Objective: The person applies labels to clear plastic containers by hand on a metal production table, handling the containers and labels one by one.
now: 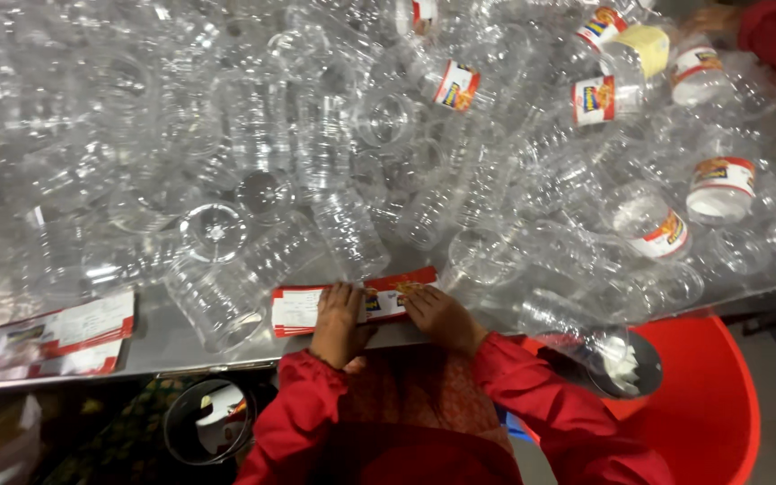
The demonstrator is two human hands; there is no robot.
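Left hand (341,316): flat, fingers spread, pressing on the label strip (352,302).
Right hand (439,314): open, fingertips on the strip's right end.
Label strip: red and white, at the table (159,341) near edge.
Label stack (47,337): near-left corner.
Jars (334,153): clear, heaped across the table to its far edge.

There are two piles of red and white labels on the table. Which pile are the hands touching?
The middle stack of labels, at the table's near edge. Both the left hand and right hand rest on it. The other label stack lies untouched, far left.
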